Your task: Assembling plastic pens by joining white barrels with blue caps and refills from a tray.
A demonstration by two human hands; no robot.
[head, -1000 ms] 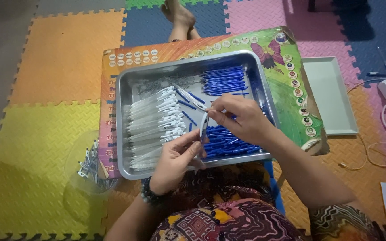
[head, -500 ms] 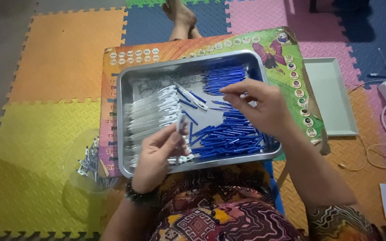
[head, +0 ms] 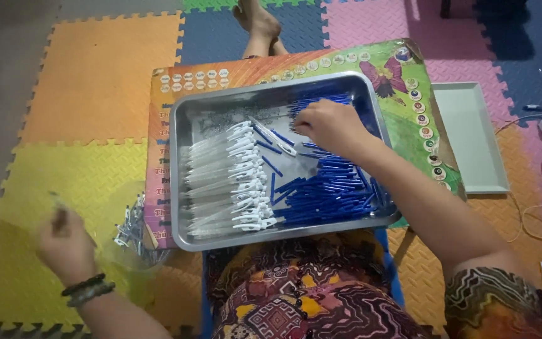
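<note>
Left hand (head: 64, 242) has swung out of the metal tray (head: 183, 182), where it was half a second ago, and is now hovering low left over the yellow foam mat (head: 51, 182), beside a clear plastic bag (head: 136, 229) of finished pens; motion blur, so cannot tell whether its fingers are closed or spread. Right hand (head: 327, 125) is reaching deeper into the tray's far side, fingers curling down onto the loose blue pen barrels (head: 334, 191); a pinch looks likely, but what it is gripping is hidden. White pen caps (head: 233, 182) are lying stacked along the tray's left half. Judgement: barrels are light, stiff, smooth plastic, apt to roll and slip; best pinched mid-length between thumb and forefinger. Tray is sitting on a colourful board (head: 409, 81) across the lap.
</note>
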